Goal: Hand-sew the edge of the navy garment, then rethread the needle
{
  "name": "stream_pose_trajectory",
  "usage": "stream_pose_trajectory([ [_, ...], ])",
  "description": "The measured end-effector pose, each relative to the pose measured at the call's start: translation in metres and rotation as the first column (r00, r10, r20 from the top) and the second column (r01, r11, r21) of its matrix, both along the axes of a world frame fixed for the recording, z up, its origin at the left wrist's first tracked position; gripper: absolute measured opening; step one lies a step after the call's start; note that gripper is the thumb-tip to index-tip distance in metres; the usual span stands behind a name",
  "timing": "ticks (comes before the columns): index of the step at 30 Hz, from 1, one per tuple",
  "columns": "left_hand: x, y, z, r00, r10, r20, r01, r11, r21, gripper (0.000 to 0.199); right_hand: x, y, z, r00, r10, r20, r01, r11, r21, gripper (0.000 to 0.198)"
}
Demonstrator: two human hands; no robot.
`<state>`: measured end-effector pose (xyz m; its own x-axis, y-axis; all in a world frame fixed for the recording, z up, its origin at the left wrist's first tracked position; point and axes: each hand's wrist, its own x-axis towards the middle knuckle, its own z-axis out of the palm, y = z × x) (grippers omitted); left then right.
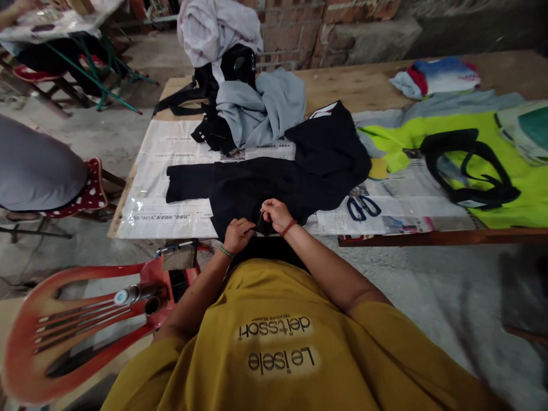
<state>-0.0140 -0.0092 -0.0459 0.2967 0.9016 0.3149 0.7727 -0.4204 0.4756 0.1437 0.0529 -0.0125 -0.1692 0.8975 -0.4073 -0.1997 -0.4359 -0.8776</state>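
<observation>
A dark navy garment lies spread over newspaper at the table's front edge, one sleeve or leg stretched to the left. My left hand is closed on the garment's near edge, fingers pinched together. Just to its right, my right hand pinches something thin and small above the cloth; I cannot make out what it is. The fingertips of both hands are close together but apart. Dark-handled scissors lie on the newspaper to the right of the garment.
Newspaper covers the wooden table. Grey cloth and a white cloth bundle are heaped behind the garment. Right of the scissors is a bright yellow garment with a black band on it. A red plastic chair stands at left.
</observation>
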Motion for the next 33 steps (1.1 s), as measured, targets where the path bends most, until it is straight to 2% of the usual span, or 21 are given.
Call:
stream_pose_trajectory([
  [3, -0.001, 0.0, 0.001, 1.0, -0.028, -0.003, 0.028, 1.0, -0.011, 0.015, 0.01, 0.006, 0.01, 0.998, 0.023, -0.056, -0.024, 1.0, -0.01, 0.013],
  [7, 0.0, 0.0, 0.003, 1.0, -0.008, 0.014, 0.009, 1.0, -0.022, 0.014, 0.011, 0.002, 0.021, 0.972, 0.155, -0.174, -0.161, 0.987, -0.02, 0.02],
  [10, -0.001, 0.001, 0.005, 1.0, 0.0, 0.014, 0.0, 0.999, -0.047, 0.012, 0.004, -0.002, 0.026, 0.962, 0.201, -0.186, -0.188, 0.978, 0.089, 0.018],
  [12, -0.001, 0.001, 0.006, 0.999, 0.004, 0.032, -0.002, 0.999, -0.042, 0.011, 0.0, -0.003, 0.028, 0.976, 0.2, -0.089, -0.175, 0.957, 0.232, 0.012],
  [15, -0.001, 0.001, 0.006, 0.997, 0.004, 0.081, -0.004, 1.0, -0.005, 0.011, -0.001, -0.002, 0.03, 0.972, 0.174, 0.158, -0.228, 0.866, 0.444, 0.004],
  [17, -0.001, 0.001, 0.006, 0.995, -0.002, 0.105, 0.001, 1.0, 0.012, 0.011, 0.001, -0.002, 0.031, 0.947, 0.167, 0.274, -0.292, 0.803, 0.52, 0.004],
  [20, -0.001, 0.001, 0.006, 0.993, -0.001, 0.116, 0.0, 1.0, 0.009, 0.01, 0.004, -0.005, 0.028, 0.933, 0.165, 0.319, -0.324, 0.771, 0.549, 0.01],
  [23, 0.0, 0.001, 0.006, 0.991, 0.012, 0.132, -0.01, 1.0, -0.016, 0.009, 0.011, -0.01, 0.018, 0.894, 0.072, 0.442, -0.343, 0.744, 0.573, 0.013],
  [25, 0.0, 0.001, 0.005, 0.99, 0.024, 0.14, -0.02, 0.999, -0.031, 0.009, 0.019, -0.015, 0.009, 0.807, -0.03, 0.59, -0.403, 0.703, 0.587, 0.015],
  [27, 0.0, 0.001, 0.004, 0.989, 0.043, 0.141, -0.037, 0.998, -0.042, 0.009, 0.031, -0.019, -0.001, 0.7, -0.122, 0.704, -0.451, 0.689, 0.567, 0.021],
  [30, 0.0, 0.001, 0.004, 0.987, 0.062, 0.148, -0.054, 0.997, -0.058, 0.012, 0.058, -0.026, -0.013, 0.615, -0.232, 0.754, -0.432, 0.701, 0.568, 0.031],
  [33, -0.001, 0.001, 0.005, 0.988, 0.064, 0.144, -0.053, 0.996, -0.076, 0.017, 0.096, -0.028, -0.02, 0.58, -0.281, 0.764, -0.485, 0.634, 0.602, 0.028],
])
